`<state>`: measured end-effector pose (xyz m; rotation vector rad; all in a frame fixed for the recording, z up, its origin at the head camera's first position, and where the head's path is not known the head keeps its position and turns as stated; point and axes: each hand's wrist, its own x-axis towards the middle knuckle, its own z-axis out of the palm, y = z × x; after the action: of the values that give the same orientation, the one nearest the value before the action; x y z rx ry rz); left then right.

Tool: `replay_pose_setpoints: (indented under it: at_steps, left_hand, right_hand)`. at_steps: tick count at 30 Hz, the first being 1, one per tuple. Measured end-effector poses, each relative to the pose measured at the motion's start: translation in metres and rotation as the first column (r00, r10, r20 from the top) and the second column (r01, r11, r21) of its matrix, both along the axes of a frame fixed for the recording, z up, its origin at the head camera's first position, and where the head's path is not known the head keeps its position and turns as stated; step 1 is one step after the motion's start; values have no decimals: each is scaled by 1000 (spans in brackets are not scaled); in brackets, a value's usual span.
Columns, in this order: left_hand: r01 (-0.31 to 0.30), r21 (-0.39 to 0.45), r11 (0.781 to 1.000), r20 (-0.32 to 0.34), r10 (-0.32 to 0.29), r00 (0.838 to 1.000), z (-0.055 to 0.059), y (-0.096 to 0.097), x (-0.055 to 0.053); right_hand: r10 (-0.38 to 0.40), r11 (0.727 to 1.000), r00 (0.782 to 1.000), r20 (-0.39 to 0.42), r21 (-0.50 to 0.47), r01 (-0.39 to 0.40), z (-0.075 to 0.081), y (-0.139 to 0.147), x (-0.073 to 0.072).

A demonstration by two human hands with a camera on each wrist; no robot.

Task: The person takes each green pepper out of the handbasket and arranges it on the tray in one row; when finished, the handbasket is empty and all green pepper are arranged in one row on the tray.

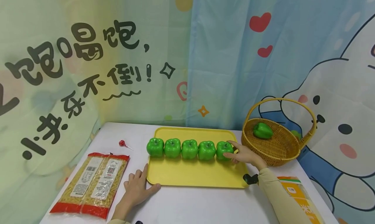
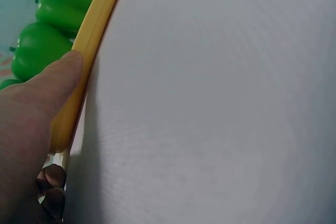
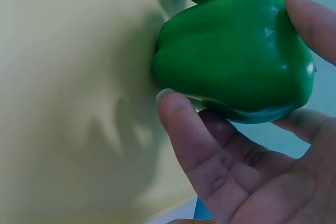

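Observation:
Several green bell peppers stand in a row across the yellow tray point(image 1: 193, 175). My right hand point(image 1: 246, 156) has its thumb and fingers around the rightmost green bell pepper point(image 1: 224, 149), which sits at the row's end against its neighbour. In the right wrist view that pepper point(image 3: 236, 59) lies between thumb and fingers. At the tray's near left corner rests my left hand point(image 1: 137, 189), with the index finger along the left side and the thumb by the front edge. The left wrist view shows the thumb point(image 2: 58, 80) touching the tray's rim point(image 2: 94, 30).
A wicker basket point(image 1: 285, 146) with a tall handle stands at the back right, holding a green pepper point(image 1: 262, 130). A pasta bag point(image 1: 93, 185) lies at left, a red lollipop point(image 1: 122, 143) behind it. An orange-and-yellow packet point(image 1: 298, 194) lies partly under the right forearm.

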<state>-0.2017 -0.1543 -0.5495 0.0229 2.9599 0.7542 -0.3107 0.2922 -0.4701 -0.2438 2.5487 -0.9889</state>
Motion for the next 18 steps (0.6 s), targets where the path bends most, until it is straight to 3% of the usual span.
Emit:
replay_pose_setpoints:
  at_steps: [18]
  left_hand:
    - [4, 2, 1000, -4, -4, 1000, 0, 0, 0]
  right_hand:
    - [45, 999, 999, -22, -3, -46, -2, 2, -4]
